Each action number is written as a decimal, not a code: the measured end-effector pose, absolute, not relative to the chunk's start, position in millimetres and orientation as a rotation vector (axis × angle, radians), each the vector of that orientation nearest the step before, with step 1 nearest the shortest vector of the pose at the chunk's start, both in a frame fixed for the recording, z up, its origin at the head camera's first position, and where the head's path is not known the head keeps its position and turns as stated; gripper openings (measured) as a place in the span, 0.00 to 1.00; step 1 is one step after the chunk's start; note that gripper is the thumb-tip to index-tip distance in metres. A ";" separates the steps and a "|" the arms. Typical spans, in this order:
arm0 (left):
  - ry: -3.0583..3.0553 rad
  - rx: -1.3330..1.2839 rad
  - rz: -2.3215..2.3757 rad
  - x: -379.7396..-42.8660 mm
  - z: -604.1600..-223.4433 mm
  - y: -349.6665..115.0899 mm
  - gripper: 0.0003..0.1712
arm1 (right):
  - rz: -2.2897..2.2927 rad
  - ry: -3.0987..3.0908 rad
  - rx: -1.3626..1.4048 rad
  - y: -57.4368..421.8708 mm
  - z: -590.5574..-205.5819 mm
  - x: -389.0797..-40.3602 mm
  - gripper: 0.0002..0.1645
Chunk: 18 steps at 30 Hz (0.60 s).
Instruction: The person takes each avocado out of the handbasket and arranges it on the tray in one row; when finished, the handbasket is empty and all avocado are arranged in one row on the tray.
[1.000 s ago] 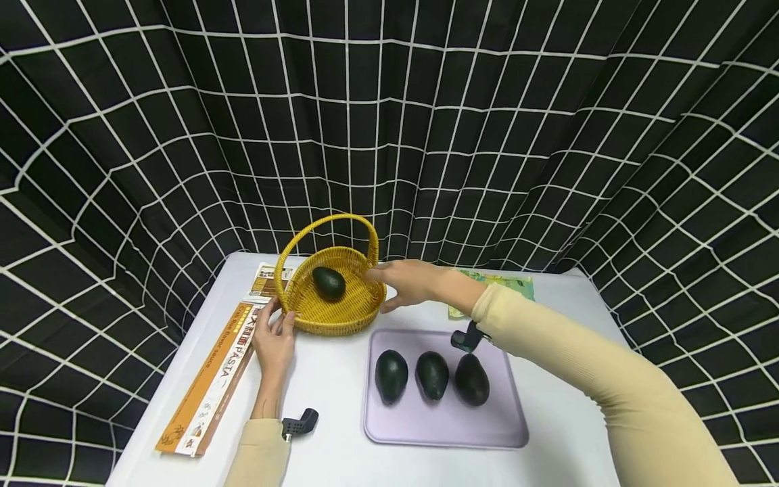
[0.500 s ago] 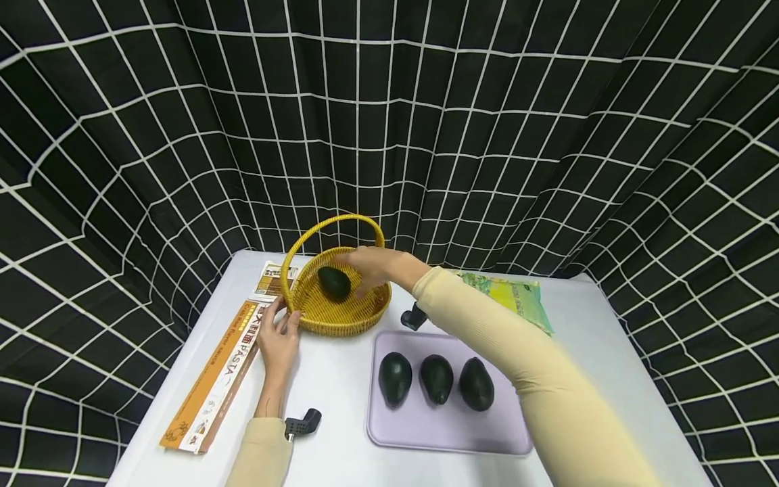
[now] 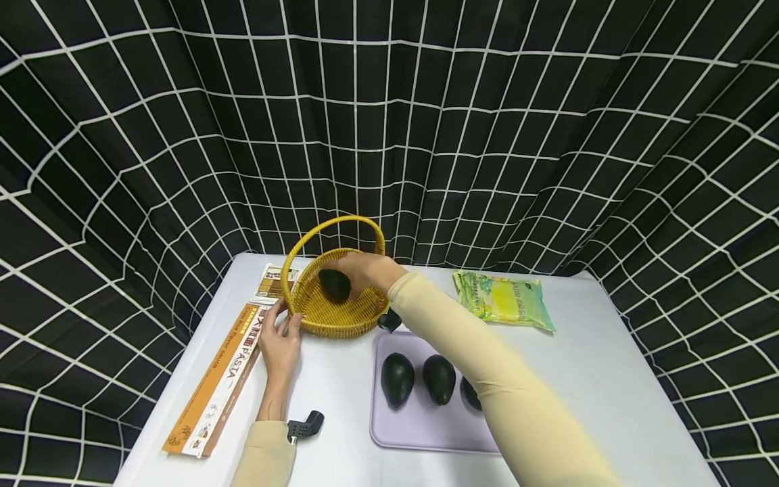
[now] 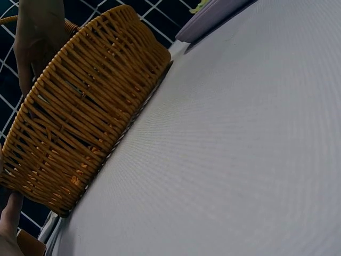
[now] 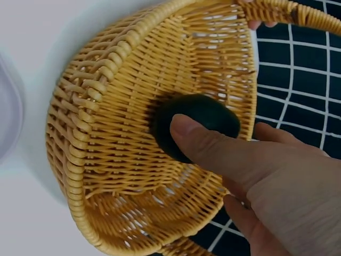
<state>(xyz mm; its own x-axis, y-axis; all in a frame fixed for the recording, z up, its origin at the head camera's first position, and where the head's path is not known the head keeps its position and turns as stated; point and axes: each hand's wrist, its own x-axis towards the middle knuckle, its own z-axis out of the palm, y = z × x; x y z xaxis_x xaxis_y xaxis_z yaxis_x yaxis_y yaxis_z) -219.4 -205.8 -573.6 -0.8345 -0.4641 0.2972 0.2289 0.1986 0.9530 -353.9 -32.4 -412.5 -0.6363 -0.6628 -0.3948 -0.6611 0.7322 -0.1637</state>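
A yellow wicker basket (image 3: 341, 330) with a tall arched handle (image 3: 341, 220) stands at the back left of the table. Inside it lies one dark green avocado (image 3: 334, 285). My left hand (image 3: 281, 345) holds the basket at its left side, by the foot of the handle. Reaching in from the right, my right hand (image 3: 365, 269) is at the avocado. In the right wrist view the thumb (image 5: 194, 133) overlaps the avocado (image 5: 176, 114), while the other fingers (image 5: 274, 133) are spread beside it. The left wrist view shows the basket's woven wall (image 4: 90, 106) close up.
A lilac tray (image 3: 426, 429) with three avocados (image 3: 397, 380) lies in front, partly under the right sleeve (image 3: 475, 358). Left of the left hand is a long pasta box (image 3: 213, 385), with a small brown-and-white packet (image 3: 268, 281) behind. A green-yellow bag (image 3: 505, 299) lies back right.
My right hand has moved left from the basket's right rim into the basket, up to the avocado. The left hand stays at the basket, and the avocado keeps its place.
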 end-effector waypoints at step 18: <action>-1.939 0.224 -1.681 -220.9 -576.5 -204.9 0.29 | 0.035 2.490 -0.931 -31.5 -438.4 -353.9 0.51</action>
